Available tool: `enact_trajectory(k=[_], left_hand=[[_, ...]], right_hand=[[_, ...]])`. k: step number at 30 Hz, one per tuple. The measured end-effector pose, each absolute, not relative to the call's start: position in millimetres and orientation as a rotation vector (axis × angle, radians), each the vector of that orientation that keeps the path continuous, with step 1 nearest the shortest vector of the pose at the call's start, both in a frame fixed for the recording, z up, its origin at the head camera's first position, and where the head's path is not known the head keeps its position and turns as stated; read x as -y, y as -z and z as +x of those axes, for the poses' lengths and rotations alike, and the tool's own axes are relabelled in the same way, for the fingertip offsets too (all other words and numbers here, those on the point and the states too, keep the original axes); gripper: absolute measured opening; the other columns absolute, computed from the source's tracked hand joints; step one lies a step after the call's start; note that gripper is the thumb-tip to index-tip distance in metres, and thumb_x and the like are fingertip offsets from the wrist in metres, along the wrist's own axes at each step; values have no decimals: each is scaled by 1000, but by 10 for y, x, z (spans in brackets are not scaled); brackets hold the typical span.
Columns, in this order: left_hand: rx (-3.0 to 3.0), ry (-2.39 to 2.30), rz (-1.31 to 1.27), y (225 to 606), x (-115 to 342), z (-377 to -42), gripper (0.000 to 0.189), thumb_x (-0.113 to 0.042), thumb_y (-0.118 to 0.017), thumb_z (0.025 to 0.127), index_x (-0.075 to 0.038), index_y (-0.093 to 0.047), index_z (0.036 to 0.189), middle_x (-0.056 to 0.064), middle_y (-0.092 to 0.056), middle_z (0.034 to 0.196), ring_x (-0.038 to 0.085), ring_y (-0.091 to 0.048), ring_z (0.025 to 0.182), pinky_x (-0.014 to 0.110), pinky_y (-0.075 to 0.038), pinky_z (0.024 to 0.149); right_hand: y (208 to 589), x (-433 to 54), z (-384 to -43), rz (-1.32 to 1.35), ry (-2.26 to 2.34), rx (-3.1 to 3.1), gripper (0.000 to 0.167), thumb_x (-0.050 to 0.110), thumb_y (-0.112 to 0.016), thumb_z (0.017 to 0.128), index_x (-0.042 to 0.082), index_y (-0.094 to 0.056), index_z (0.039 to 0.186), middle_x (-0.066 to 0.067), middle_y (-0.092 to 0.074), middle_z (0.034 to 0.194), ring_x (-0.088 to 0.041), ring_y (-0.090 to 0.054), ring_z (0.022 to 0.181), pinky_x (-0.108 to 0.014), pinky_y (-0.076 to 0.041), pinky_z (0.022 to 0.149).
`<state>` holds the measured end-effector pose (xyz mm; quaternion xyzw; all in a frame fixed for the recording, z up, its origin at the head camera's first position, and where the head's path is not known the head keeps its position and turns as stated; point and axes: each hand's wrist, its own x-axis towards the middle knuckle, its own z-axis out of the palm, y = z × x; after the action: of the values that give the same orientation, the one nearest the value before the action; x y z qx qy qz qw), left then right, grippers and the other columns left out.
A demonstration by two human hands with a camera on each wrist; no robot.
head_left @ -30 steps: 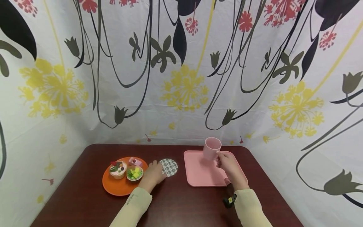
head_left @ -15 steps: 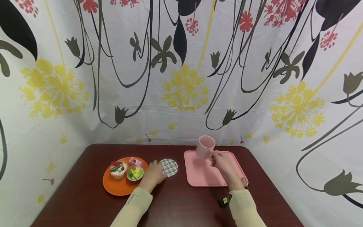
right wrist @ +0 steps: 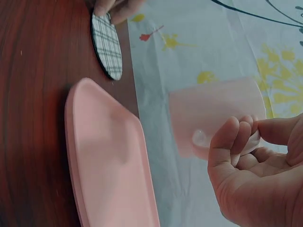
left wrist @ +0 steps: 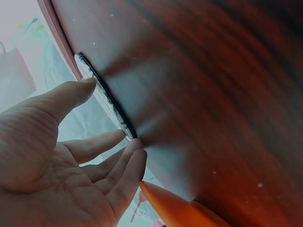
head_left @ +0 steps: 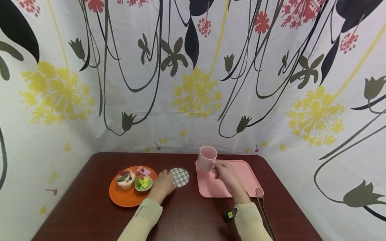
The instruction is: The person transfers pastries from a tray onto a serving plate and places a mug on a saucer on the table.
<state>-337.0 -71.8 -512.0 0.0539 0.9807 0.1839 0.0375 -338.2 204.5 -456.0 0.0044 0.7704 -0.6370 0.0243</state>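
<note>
My right hand [head_left: 224, 173] pinches the handle of a pale pink mug [head_left: 206, 160], which is held upright in the air over the far left corner of the pink tray [head_left: 241, 180]. The right wrist view shows fingers and thumb around the handle, with the mug [right wrist: 213, 111] apart from the tray. At the left, my left hand [head_left: 163, 185] grips the edge of a round plaid coaster [head_left: 181, 177] lying on the table. In the left wrist view the thumb and fingertips touch the dark-rimmed coaster [left wrist: 108, 101] at separate spots.
An orange plate [head_left: 120, 199] left of my left hand bears a fruit-topped cupcake [head_left: 125, 182], a small bowl of green and yellow food [head_left: 143, 184] and a pink cake piece [head_left: 144, 171]. A long brown utensil [head_left: 265, 216] lies by the tray's near right corner. Patterned cloth [head_left: 193, 100] hangs behind.
My right hand has carried the mug leftward over the tray, from its middle to its left edge. The brown utensil has come into fuller view. My left hand and the coaster stay put.
</note>
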Motion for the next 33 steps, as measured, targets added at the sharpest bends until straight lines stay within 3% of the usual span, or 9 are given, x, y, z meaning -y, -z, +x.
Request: enact_trajectory(k=[19,33], left_hand=[[-3075,-472,191,5055,714,-3407,54,-33,-85,92,2,-69,129,22,-65,128,38,-62,116,59,-56,101],[-3107,-468,213,5111,750,-3383,49,-32,-85,91,2,-70,124,19,-66,119,37,-65,109,58,-58,92]], right_hand=[[4718,-1539,-3361,-108,2009,-2307,34,21,-50,112,-8,-62,99,-10,-58,86,-19,-51,77,-31,-48,71],[4944,-1192,-3358,-161,2052,-2225,31,16,-53,111,-7,-60,91,-6,-52,78,-17,-45,70,-27,-39,64]])
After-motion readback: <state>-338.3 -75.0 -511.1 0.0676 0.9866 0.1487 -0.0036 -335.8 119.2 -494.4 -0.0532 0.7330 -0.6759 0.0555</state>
